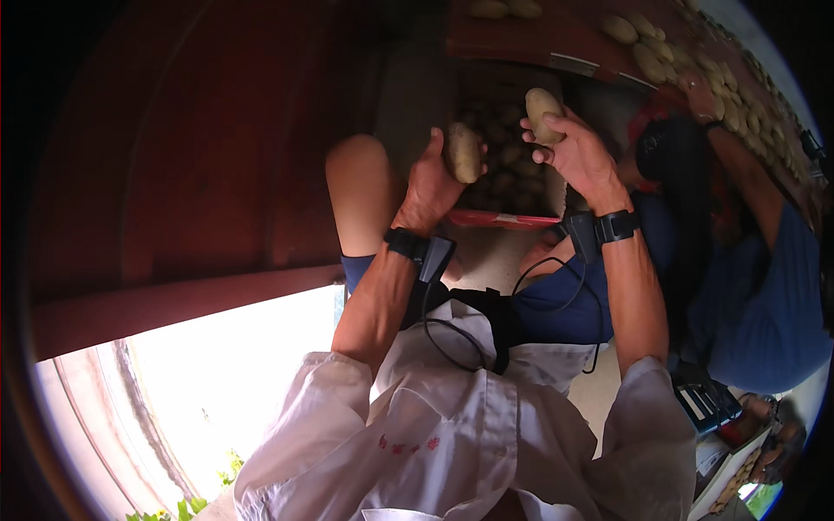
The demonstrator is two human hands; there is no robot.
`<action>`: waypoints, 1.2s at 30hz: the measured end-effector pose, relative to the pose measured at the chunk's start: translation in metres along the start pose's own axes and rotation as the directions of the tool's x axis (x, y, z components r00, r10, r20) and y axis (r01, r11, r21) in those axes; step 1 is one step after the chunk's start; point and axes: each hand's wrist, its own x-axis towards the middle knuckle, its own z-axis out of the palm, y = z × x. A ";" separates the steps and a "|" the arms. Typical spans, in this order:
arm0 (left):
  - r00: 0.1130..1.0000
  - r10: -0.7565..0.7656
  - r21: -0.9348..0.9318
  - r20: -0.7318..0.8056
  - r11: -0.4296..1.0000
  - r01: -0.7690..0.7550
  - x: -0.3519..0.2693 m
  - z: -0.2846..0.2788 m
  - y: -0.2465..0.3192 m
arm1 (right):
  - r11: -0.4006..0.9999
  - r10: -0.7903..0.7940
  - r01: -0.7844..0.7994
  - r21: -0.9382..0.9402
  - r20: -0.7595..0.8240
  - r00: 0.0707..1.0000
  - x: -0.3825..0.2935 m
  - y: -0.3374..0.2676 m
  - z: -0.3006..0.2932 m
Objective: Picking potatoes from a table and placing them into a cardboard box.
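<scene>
My left hand (pixel 433 185) holds a tan oval potato (pixel 464 155), its thumb raised beside the skin. In my right hand (pixel 582 156) is another potato (pixel 542 111), pale and smooth, gripped between thumb and fingers. Both hands are above an open cardboard box (pixel 505 220) with a red lower edge, standing on the floor between my legs. Many similar potatoes (pixel 511 154) lie inside it, mostly in shadow. Each wrist wears a black strap with a cabled device.
A red table (pixel 521 42) stands ahead, with many potatoes (pixel 736 98) spread towards the right. Another person's hand (pixel 700 98) is over them, and that person sits close on my right. To the left is a dark red metal panel (pixel 195 143). More people and boxes are behind right.
</scene>
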 end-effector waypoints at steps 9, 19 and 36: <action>0.990 0.086 0.017 0.113 0.996 -0.088 -0.002 -0.003 0.000 | 0.999 0.030 -0.030 0.009 0.043 0.999 -0.001 0.002 -0.006; 0.996 0.068 0.023 0.055 0.997 -0.069 0.000 -0.014 -0.002 | 0.989 -0.018 0.034 -0.147 0.109 0.994 -0.001 -0.002 -0.004; 0.960 0.279 0.561 0.004 0.794 -0.233 0.020 0.021 0.013 | 0.966 -0.114 0.128 -0.225 0.074 0.991 -0.004 -0.008 0.002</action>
